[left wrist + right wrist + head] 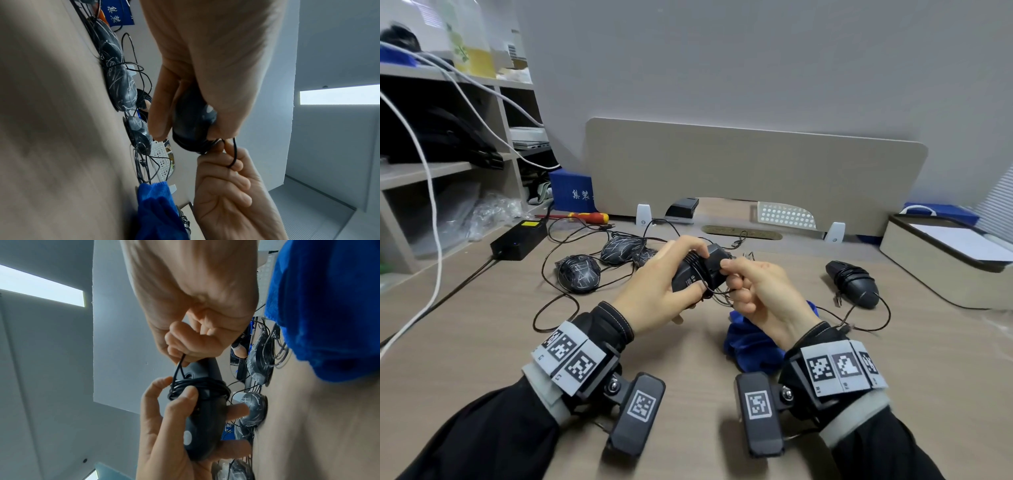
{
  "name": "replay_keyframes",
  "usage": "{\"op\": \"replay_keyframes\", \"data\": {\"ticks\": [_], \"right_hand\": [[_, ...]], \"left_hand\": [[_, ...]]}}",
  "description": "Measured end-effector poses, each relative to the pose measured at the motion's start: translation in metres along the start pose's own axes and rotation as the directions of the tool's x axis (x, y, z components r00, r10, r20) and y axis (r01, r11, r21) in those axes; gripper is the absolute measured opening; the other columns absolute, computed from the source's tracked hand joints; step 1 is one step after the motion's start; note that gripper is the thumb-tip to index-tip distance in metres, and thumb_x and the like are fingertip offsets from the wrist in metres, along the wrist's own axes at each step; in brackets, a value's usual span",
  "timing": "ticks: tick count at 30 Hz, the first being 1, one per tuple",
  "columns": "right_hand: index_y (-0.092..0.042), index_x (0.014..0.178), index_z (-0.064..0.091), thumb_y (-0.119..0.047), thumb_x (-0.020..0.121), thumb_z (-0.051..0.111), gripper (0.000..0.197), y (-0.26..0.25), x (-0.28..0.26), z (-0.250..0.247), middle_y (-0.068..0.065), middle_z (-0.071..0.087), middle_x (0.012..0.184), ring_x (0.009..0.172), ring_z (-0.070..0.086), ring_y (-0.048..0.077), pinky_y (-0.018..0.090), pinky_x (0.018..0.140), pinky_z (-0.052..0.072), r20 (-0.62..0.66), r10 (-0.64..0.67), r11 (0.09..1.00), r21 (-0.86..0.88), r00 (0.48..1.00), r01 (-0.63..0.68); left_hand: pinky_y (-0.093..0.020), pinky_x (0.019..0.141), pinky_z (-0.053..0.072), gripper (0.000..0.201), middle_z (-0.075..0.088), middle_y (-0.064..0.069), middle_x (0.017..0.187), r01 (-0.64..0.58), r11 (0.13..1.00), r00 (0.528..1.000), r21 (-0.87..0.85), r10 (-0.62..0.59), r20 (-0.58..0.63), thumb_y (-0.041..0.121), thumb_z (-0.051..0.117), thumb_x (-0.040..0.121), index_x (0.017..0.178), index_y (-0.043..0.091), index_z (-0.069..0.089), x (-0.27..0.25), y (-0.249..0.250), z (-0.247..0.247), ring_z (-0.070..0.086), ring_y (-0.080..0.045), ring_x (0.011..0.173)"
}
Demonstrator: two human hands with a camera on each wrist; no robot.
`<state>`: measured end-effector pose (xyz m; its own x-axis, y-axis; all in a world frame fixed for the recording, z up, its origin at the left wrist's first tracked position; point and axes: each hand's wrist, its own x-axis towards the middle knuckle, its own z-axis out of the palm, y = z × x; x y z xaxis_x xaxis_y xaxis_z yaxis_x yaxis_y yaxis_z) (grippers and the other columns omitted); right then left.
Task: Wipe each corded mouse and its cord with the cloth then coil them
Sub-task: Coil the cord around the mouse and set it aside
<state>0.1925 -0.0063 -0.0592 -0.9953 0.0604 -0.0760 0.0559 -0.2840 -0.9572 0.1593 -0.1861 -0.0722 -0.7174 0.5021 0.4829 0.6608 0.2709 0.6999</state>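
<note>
The black mouse (700, 274) is held above the desk (482, 342) between both hands, underside up with its label facing the head camera, long axis running from near left to far right, the far end tilted upward. The left hand (654, 301) grips the body, thumb on the near side and fingers curled over the top. The right hand (763, 294) pinches the black cord (180, 368) between thumb and forefinger; several turns of cord (201, 384) already circle the mouse's middle. The blue cloth (753, 346) lies crumpled on the desk under the right wrist. The surface is light wood-grain, backed by a beige divider panel (753, 171) and a grey wall. Three scribble-marked mice (580, 274) sit at left among loose cords; a wrapped mouse (854, 282) rests at right. A black power brick (518, 236), a red-and-yellow screwdriver (589, 217) and shelving (448, 164) occupy the far left.
</note>
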Motion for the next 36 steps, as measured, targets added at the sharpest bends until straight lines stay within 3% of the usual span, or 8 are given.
{"op": "replay_keyframes", "data": {"ticks": [5,12,17,20,23,27,32,36], "right_hand": [[-0.007,0.079,0.06,-0.01,0.092,0.065,0.014,0.0,-0.002,0.0,-0.003,0.045,0.054,0.038,0.034,0.005,0.016,0.033,0.026,-0.007,-0.048,0.998,-0.044,0.999,0.048],[-0.006,0.078,0.061,-0.01,0.093,0.065,0.016,0.001,-0.004,0.005,0.002,0.05,0.057,0.04,0.04,0.008,0.018,0.035,0.032,-0.029,-0.128,0.987,-0.097,0.991,0.125],[0.003,0.105,0.064,-0.012,0.094,0.057,0.021,-0.006,-0.005,0.004,0.007,0.056,0.073,0.058,0.053,0.016,0.025,0.053,0.056,0.02,-0.062,0.977,0.206,0.998,0.056],[0.006,0.116,0.061,-0.016,0.103,0.046,0.029,-0.008,-0.004,-0.001,0.007,0.056,0.076,0.064,0.057,0.017,0.03,0.064,0.06,0.054,-0.051,0.948,0.317,0.997,0.031],[0.009,0.121,0.059,-0.025,0.108,0.04,0.041,-0.004,-0.003,0.003,0.002,0.052,0.068,0.057,0.049,0.014,0.026,0.053,0.055,0.061,-0.047,0.976,0.216,0.997,0.033],[0.002,0.112,0.064,-0.027,0.107,0.043,0.037,-0.001,-0.004,0.007,-0.004,0.04,0.057,0.045,0.037,0.009,0.021,0.042,0.042,0.07,-0.053,0.997,0.054,0.996,0.05],[-0.001,0.112,0.067,-0.028,0.104,0.051,0.033,-0.005,-0.004,0.002,-0.006,0.037,0.055,0.044,0.034,0.008,0.02,0.041,0.04,0.031,-0.093,0.996,0.01,0.995,0.092],[-0.002,0.109,0.066,-0.022,0.107,0.045,0.029,0.0,-0.002,0.001,-0.004,0.039,0.058,0.049,0.036,0.01,0.024,0.047,0.05,0.035,-0.094,0.992,-0.077,0.995,0.096]], "left_hand": [[-0.034,0.043,0.056,0.042,0.048,0.002,0.11,0.008,1.0,0.998,0.025,-0.009,0.056,0.013,0.058,0.094,0.116,0.047,0.052,0.0,0.0,0.002,0.069,-0.018,0.072],[-0.034,0.039,0.053,0.036,0.048,0.004,0.106,0.044,0.999,0.999,-0.029,-0.044,-0.005,0.008,0.059,0.093,0.105,0.042,0.056,0.0,-0.002,0.007,0.067,-0.021,0.066],[-0.038,0.042,0.055,0.035,0.054,-0.014,0.104,0.118,0.978,0.984,-0.175,-0.138,-0.111,0.006,0.055,0.094,0.096,0.04,0.056,0.003,-0.005,0.011,0.067,-0.026,0.06],[-0.033,0.041,0.053,0.033,0.055,-0.021,0.108,0.147,0.958,0.965,-0.245,-0.194,-0.178,0.004,0.054,0.095,0.097,0.037,0.056,0.006,-0.005,0.01,0.066,-0.025,0.057],[-0.03,0.039,0.051,0.026,0.051,-0.022,0.116,0.165,0.947,0.94,-0.276,-0.236,-0.247,0.003,0.054,0.096,0.1,0.029,0.055,0.008,-0.007,0.008,0.066,-0.024,0.054],[-0.029,0.039,0.05,0.028,0.049,-0.023,0.114,0.176,0.952,0.934,-0.25,-0.241,-0.263,0.001,0.055,0.093,0.095,0.029,0.055,0.008,-0.007,0.009,0.063,-0.026,0.053],[-0.03,0.04,0.051,0.036,0.052,-0.019,0.114,0.173,0.96,0.947,-0.22,-0.223,-0.232,0.002,0.057,0.091,0.09,0.038,0.057,0.007,-0.003,0.01,0.065,-0.036,0.057],[-0.03,0.038,0.05,0.027,0.058,-0.018,0.106,0.174,0.943,0.953,-0.283,-0.234,-0.193,-0.002,0.054,0.093,0.099,0.024,0.056,0.006,-0.001,0.01,0.063,-0.033,0.055]]}}
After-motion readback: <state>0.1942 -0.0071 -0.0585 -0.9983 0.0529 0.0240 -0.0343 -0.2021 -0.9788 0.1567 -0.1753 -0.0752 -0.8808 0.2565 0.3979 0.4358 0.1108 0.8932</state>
